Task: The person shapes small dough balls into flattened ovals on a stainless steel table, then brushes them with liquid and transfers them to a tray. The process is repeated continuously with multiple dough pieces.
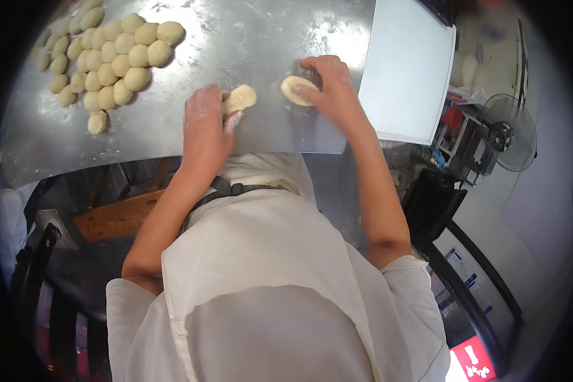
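My left hand (208, 118), dusted with flour, is closed round the left side of a pale, lengthened dough piece (242, 97). Its thumb lies along the near side of the dough, and the rounded right end sticks out. To the right, a flattened oval dough piece (289, 88) rests on the metal table (261, 38). The thumb of my right hand (332, 89) lies on this oval. The other fingers of that hand curve beyond it, apart from the thumb, with table showing in the gap. The underside of each dough piece is hidden.
Several round dough balls (122, 63) sit packed together at the table's far left, with one cut-looking dough ball (97, 123) at their near end. A white board (407, 76) borders the table at right. Beyond it stands a fan (508, 132). Below the left edge is a wooden stool (118, 215).
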The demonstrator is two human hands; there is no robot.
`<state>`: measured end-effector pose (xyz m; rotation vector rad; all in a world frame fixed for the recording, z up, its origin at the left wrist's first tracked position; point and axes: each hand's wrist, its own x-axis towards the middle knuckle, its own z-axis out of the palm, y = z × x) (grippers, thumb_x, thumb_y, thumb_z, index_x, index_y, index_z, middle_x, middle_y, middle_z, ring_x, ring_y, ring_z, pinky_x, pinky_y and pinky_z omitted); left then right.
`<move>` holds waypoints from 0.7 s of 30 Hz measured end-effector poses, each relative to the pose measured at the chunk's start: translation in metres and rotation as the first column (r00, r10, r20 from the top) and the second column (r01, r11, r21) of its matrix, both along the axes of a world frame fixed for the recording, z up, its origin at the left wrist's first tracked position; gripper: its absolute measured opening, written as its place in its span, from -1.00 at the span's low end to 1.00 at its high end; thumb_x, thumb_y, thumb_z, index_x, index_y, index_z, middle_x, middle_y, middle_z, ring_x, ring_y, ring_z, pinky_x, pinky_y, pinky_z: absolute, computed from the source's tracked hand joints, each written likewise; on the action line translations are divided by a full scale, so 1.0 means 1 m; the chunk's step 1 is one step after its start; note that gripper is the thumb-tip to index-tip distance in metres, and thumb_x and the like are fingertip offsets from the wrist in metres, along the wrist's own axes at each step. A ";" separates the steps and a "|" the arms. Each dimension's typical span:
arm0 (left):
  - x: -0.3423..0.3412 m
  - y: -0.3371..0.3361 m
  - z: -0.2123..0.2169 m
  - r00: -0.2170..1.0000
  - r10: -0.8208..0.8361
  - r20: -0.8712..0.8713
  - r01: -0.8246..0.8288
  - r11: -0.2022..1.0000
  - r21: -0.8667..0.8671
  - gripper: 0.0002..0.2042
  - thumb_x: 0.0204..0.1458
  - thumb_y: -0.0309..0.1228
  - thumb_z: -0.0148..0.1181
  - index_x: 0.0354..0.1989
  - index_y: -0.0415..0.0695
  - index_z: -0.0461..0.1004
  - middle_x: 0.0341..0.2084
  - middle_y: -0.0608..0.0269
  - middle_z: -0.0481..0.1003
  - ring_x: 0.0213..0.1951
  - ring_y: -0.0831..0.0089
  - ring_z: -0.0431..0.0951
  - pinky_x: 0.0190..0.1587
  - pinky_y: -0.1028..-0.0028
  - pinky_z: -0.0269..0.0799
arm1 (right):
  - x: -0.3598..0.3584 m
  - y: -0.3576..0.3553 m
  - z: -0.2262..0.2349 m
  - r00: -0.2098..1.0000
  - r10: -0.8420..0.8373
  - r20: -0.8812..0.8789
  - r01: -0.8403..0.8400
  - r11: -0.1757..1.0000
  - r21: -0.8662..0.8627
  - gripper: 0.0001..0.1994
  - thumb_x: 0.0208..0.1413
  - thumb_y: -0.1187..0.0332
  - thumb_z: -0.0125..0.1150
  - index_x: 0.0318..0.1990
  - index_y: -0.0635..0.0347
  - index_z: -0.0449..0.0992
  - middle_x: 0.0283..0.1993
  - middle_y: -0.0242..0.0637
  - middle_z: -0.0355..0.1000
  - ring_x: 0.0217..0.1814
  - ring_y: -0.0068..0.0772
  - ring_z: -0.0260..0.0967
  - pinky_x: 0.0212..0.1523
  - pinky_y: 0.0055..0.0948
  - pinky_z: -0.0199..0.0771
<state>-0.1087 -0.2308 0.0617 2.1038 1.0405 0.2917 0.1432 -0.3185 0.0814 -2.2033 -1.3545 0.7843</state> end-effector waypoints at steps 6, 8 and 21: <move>0.008 -0.008 0.007 0.995 0.087 -0.055 -0.090 0.994 -0.055 -0.59 -0.02 -0.56 0.42 0.00 -0.22 0.41 -0.09 -0.04 0.46 0.00 -0.06 0.39 0.15 0.09 0.28 | -0.011 -0.005 -0.003 0.989 -0.066 -0.135 0.058 0.996 -0.063 -0.77 0.05 0.43 0.42 -0.20 0.20 0.47 -0.12 -0.12 0.48 -0.01 0.02 0.42 0.01 -0.11 0.43; 0.013 -0.008 0.014 0.987 0.122 -0.108 -0.134 0.984 -0.117 -0.62 -0.03 -0.61 0.42 -0.06 -0.21 0.39 -0.11 -0.03 0.45 -0.04 -0.03 0.41 0.13 0.11 0.32 | -0.012 -0.007 -0.004 0.985 -0.043 -0.167 0.040 0.999 -0.026 -0.80 0.07 0.49 0.35 -0.20 0.21 0.43 -0.26 -0.08 0.49 -0.15 0.09 0.46 -0.07 -0.07 0.46; 0.167 0.081 -0.001 0.951 0.015 0.309 -0.166 0.867 0.470 -0.66 -0.05 -0.65 0.39 -0.07 -0.17 0.50 -0.16 0.03 0.52 -0.09 0.00 0.49 0.01 0.14 0.40 | 0.084 0.046 0.009 0.849 -0.469 -0.244 0.524 0.805 0.279 -0.72 0.10 0.54 0.39 -0.06 0.23 0.47 -0.09 -0.26 0.48 -0.12 -0.39 0.44 -0.05 -0.37 0.52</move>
